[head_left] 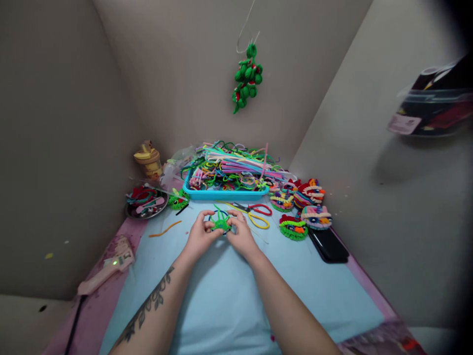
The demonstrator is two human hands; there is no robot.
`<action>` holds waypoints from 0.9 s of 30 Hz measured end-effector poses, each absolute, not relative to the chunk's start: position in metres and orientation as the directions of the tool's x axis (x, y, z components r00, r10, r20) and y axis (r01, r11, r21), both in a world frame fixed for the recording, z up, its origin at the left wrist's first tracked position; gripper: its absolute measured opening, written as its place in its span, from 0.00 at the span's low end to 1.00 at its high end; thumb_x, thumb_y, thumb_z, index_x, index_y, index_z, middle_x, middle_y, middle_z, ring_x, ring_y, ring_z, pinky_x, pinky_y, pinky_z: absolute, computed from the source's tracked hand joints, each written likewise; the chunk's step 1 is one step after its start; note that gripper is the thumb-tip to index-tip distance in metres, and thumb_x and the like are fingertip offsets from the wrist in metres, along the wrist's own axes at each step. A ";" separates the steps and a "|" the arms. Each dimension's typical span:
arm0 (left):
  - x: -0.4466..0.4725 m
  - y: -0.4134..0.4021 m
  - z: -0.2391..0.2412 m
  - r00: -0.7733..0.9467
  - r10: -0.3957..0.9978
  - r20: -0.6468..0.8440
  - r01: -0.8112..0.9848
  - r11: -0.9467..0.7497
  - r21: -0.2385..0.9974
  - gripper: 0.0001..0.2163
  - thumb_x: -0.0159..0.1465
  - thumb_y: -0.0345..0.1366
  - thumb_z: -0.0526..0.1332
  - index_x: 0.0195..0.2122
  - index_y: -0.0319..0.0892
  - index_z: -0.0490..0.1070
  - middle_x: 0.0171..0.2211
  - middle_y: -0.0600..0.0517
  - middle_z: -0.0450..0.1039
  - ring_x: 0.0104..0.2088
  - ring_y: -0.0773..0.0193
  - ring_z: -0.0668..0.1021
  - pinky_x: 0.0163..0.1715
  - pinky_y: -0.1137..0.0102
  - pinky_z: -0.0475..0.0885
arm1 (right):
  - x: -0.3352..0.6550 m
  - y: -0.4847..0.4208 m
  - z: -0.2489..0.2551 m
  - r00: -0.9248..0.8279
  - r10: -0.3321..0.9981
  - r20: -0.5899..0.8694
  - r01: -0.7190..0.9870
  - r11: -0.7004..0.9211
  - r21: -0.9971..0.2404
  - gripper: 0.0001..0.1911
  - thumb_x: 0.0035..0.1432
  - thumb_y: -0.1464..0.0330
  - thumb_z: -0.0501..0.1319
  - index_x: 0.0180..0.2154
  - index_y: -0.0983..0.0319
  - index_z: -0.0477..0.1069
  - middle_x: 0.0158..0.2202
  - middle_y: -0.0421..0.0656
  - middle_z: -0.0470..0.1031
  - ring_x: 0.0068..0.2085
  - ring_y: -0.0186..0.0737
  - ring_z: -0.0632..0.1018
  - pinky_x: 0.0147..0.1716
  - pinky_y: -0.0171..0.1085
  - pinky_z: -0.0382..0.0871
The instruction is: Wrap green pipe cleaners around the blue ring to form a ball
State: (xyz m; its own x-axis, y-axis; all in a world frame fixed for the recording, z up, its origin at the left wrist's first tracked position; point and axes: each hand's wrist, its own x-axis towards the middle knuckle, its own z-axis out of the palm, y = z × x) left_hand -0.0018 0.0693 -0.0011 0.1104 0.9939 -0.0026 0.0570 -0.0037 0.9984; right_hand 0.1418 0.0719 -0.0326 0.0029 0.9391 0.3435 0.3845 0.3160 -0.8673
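Between my two hands is a small round piece of bent green pipe cleaners (pixel 220 224), with a dark blue ring around its edge and a green end sticking up. My left hand (pixel 202 230) pinches it from the left, thumb at the bottom and fingers at the upper side. On the opposite side my right hand (pixel 240 231) grips it with thumb and fingers. Just beyond my right hand lie red-handled pliers (pixel 261 210) and yellow-handled scissors (pixel 260 220). An orange pipe cleaner (pixel 165 230) rests on the cloth left of my left hand.
A blue tray (pixel 225 195) heaped with colourful pipe cleaners stands at the back. Finished fuzzy pieces (pixel 293 228) and a black phone (pixel 328 245) are on the right. Left are a metal bowl (pixel 148 213) and a pink glue gun (pixel 107 268) with its light on. Green ornaments (pixel 247 79) hang above.
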 end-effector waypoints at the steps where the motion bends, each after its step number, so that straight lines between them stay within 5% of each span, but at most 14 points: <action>1: -0.001 0.069 -0.001 0.109 0.994 -0.007 0.060 0.000 0.998 0.24 0.46 0.34 0.67 0.42 0.42 0.57 0.17 0.64 0.59 0.16 0.76 0.59 0.17 0.80 0.53 | 0.142 0.072 -0.032 0.012 0.939 0.344 0.389 0.313 -0.866 0.11 0.39 0.79 0.55 0.24 0.58 0.68 0.47 0.43 0.65 0.51 0.45 0.65 0.52 0.46 0.57; 8: -0.001 0.070 -0.005 0.102 0.995 -0.009 0.052 0.004 0.999 0.25 0.45 0.34 0.68 0.42 0.42 0.58 0.20 0.61 0.64 0.16 0.76 0.61 0.17 0.79 0.55 | 0.143 0.076 -0.036 -0.024 0.963 0.268 0.348 0.260 -0.901 0.09 0.40 0.79 0.55 0.19 0.60 0.67 0.48 0.44 0.66 0.51 0.46 0.66 0.52 0.47 0.57; 14: -0.008 0.077 -0.010 -0.029 0.999 -0.035 -0.040 0.034 0.999 0.25 0.44 0.38 0.68 0.42 0.43 0.58 0.17 0.63 0.63 0.16 0.74 0.66 0.19 0.79 0.57 | 0.140 0.066 -0.028 0.128 0.893 0.431 0.384 0.356 -0.852 0.19 0.46 0.77 0.55 0.40 0.57 0.69 0.50 0.45 0.64 0.53 0.44 0.65 0.52 0.46 0.59; 21: -0.006 0.075 -0.007 -0.034 0.992 -0.122 -0.195 0.113 0.974 0.25 0.45 0.37 0.68 0.42 0.42 0.58 0.22 0.57 0.72 0.25 0.68 0.74 0.30 0.74 0.65 | 0.134 0.059 -0.022 -0.003 0.786 0.618 0.600 0.496 -0.628 0.13 0.53 0.74 0.55 0.39 0.56 0.74 0.53 0.45 0.61 0.54 0.46 0.62 0.53 0.48 0.58; 27: -0.004 0.075 -0.012 -0.030 0.999 -0.027 -0.104 0.024 0.994 0.23 0.47 0.35 0.66 0.41 0.44 0.58 0.21 0.61 0.66 0.18 0.74 0.67 0.22 0.78 0.60 | 0.128 0.061 -0.029 0.062 0.845 0.531 0.546 0.417 -0.727 0.08 0.52 0.71 0.58 0.35 0.59 0.74 0.49 0.48 0.62 0.52 0.47 0.64 0.52 0.48 0.59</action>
